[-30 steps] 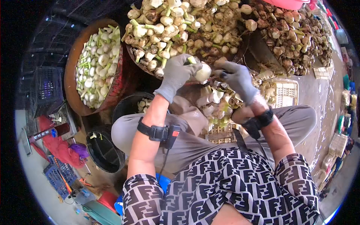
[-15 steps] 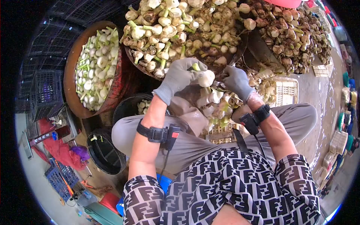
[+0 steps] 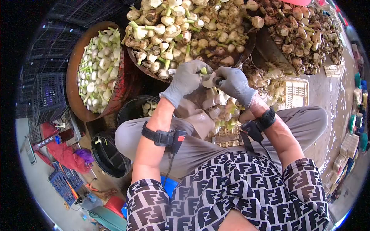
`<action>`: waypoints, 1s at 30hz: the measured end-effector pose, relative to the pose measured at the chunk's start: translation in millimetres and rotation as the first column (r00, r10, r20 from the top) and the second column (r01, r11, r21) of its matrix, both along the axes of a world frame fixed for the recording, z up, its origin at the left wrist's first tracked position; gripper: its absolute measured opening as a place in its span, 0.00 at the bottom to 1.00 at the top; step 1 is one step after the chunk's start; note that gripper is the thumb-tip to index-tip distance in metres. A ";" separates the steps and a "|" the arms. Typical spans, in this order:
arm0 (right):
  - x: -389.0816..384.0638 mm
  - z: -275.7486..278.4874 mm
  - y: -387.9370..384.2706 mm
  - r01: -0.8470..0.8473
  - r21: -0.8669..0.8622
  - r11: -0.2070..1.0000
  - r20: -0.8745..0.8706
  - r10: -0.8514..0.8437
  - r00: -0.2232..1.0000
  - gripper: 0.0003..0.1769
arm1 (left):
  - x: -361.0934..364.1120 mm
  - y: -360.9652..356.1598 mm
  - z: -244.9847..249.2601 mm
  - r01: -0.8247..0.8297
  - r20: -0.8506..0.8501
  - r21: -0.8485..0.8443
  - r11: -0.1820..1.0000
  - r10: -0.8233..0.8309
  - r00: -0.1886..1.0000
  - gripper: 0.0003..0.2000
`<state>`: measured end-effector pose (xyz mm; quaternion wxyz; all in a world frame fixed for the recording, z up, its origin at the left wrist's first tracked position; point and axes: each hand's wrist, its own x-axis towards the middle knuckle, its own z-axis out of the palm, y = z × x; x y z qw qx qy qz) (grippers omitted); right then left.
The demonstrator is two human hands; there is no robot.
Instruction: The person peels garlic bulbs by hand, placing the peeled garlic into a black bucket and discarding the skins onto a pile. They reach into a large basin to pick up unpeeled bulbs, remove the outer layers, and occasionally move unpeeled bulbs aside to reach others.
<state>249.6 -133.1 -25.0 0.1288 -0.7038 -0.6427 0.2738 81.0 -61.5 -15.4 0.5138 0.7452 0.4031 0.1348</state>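
My left hand (image 3: pixel 187 81), in a grey glove, is closed around a garlic bulb (image 3: pixel 209 82); its green stem end sticks up by the thumb. Close against the bulb, my right hand (image 3: pixel 235 84), also gloved, grips a small knife (image 3: pixel 219 81). Only a dark bit of the knife shows, and the fingers hide the rest. Below both hands lie pale peeled husks and trimmings (image 3: pixel 221 101) heaped over a crate (image 3: pixel 227 139). Just beyond is a wide round tub (image 3: pixel 148 74) piled with unpeeled garlic bulbs (image 3: pixel 165 29).
At left stands a rusty drum (image 3: pixel 73 77) full of cleaned white garlic (image 3: pixel 102 65). Two black buckets (image 3: pixel 110 154) sit beside my knee, one holding a few bulbs. More dirty garlic (image 3: pixel 304 34) lies at upper right, near a cream crate (image 3: pixel 296 92). Dark crates (image 3: pixel 48 90) stack at far left.
My right hand has moved left and slightly up to meet the garlic bulb in my left hand. The bulb has turned and is now more covered by the fingers.
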 end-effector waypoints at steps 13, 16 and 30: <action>47.6 -52.9 -38.3 -0.074 -0.558 0.827 0.204 0.223 0.953 0.17 | -18.1 6.7 5.1 0.062 0.412 -0.397 0.916 0.117 0.903 0.10; 51.0 -34.8 -40.2 -0.219 -0.532 0.818 -0.015 0.250 0.968 0.19 | -29.1 16.4 32.2 -0.136 0.271 -0.234 0.963 0.199 0.942 0.07; 5.4 -39.3 50.5 0.208 -0.060 0.976 -0.501 -0.210 0.839 0.04 | -56.2 35.8 16.0 -0.572 0.328 -0.271 0.774 0.633 0.702 0.10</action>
